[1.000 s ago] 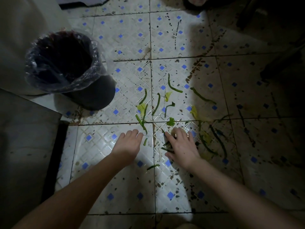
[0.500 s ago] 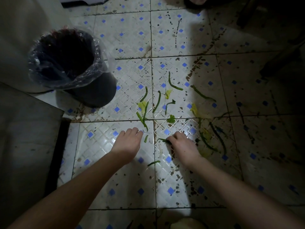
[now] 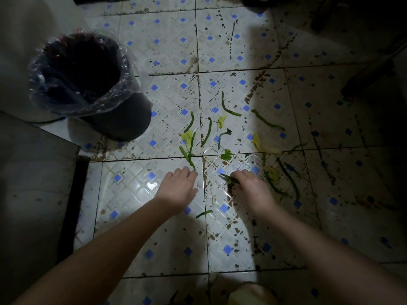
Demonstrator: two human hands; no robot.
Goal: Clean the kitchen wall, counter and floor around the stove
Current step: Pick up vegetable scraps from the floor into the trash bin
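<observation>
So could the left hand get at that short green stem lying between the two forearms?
Probably yes: the stem lies bare on the floor, close to the left hand, with nothing over it or between them.

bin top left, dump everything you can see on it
The bin is a round, dark bucket, likely plastic, standing upright on the tiled floor at upper left. A clear, crinkled liner folds over its rim. Its inside is too dark to read. Green scraps lie apart to its right.
</observation>
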